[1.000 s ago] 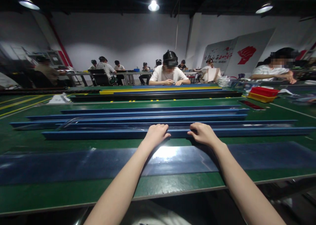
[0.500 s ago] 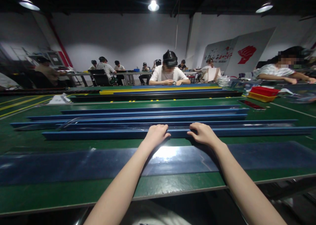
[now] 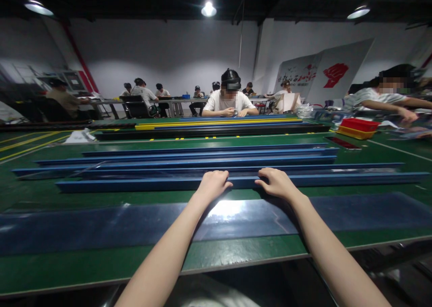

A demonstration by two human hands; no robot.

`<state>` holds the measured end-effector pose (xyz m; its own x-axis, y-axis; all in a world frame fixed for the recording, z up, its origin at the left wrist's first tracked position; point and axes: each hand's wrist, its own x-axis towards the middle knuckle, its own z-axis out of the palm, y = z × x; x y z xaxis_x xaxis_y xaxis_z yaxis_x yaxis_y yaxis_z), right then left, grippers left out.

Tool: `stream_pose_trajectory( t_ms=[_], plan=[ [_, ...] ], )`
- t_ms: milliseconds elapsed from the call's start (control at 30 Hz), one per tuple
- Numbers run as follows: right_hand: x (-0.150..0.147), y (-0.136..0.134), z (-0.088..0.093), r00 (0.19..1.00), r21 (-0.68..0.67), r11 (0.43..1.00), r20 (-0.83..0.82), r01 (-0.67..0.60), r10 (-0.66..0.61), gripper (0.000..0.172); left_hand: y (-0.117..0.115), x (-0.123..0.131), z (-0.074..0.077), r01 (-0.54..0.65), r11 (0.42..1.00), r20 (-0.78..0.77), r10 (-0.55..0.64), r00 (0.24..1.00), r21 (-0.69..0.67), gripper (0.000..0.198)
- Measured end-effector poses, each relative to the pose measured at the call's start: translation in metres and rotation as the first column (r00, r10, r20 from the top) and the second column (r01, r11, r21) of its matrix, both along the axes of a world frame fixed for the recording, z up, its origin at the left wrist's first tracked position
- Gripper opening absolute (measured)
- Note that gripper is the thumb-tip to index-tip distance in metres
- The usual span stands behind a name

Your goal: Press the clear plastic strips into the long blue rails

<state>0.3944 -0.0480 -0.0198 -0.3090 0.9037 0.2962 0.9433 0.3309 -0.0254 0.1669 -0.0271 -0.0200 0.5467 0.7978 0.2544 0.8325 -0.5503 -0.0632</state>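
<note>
A long blue plastic channel lies crosswise in front of me on the green table. My left hand grips its near wall, thumb on my side and the other fingers bent over the top edge. A short way to the right, my right hand grips the same wall in a like way. The fingertips of both hands are hidden behind the wall. Closer to me, a wide strip of clear film lies flat and shiny under my forearms. Beyond my hands, more blue channels lie side by side.
Black and yellow bars lie across the far part of the table. Right of them are a phone and a red and yellow bin. One co-worker sits opposite; another leans in at right.
Both my hands stay on the channel, almost still. Clear film at the channels' left part has sunk lower. The co-worker's hand at right has shifted, and the view has moved slightly.
</note>
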Motion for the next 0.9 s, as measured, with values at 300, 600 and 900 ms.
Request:
stream_pose_trajectory(
  t_ms=[300,600,900],
  plan=[
    [-0.002,0.000,-0.001,1.000,-0.003,1.000,0.006,-0.013,0.013,0.024,-0.002,0.000,0.001,-0.003,1.000,0.005,0.003,1.000,-0.018,0.023],
    [-0.026,0.001,-0.007,0.989,0.057,0.987,-0.001,-0.147,0.148,0.024,-0.003,0.001,0.003,-0.010,1.000,-0.001,0.010,1.000,-0.027,0.023],
    [-0.026,0.006,-0.010,0.991,0.087,0.987,-0.016,-0.134,0.136,0.017,-0.004,0.001,0.004,-0.007,0.999,-0.006,0.007,1.000,-0.033,0.022]
  ],
)
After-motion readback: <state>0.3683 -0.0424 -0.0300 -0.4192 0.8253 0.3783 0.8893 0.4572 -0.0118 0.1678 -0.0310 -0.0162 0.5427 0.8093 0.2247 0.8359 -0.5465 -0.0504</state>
